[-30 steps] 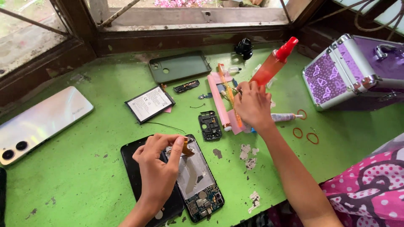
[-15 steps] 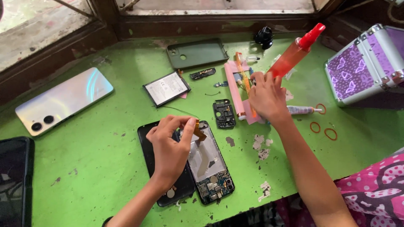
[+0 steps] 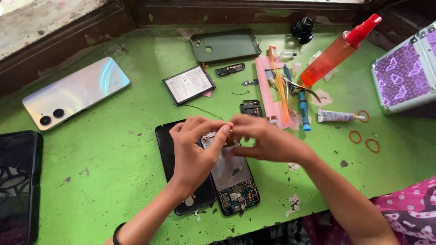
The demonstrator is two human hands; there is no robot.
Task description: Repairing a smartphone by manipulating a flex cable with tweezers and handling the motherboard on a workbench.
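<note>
The fingers of the left hand (image 3: 193, 152) are bent and the thumb with the first finger pinches a small brownish part (image 3: 230, 134), in the middle of the frame. The fingertips of the right hand (image 3: 268, 140) are pressed together at the same small part from the other side, so the two hands touch there; how the right fingers grip it I cannot tell. Directly under both hands lies an opened phone (image 3: 234, 183) with its circuit board showing at the lower end, and just beside it, on its left, a black phone panel (image 3: 165, 145), partly under the left hand.

All this lies on a green table (image 3: 113, 181) with worn paint. In the upper left of the frame is a silver phone (image 3: 75, 93), and at the left edge a dark phone (image 3: 18, 181). Above the hands are a flat battery (image 3: 187, 84) and a grey-green phone cover (image 3: 225, 45). In the upper right stand an orange spray bottle (image 3: 338, 50) with a red top and a purple box (image 3: 404, 72) with butterflies. Near them lie a small tube (image 3: 338, 116) and red rubber rings (image 3: 365, 136).
</note>
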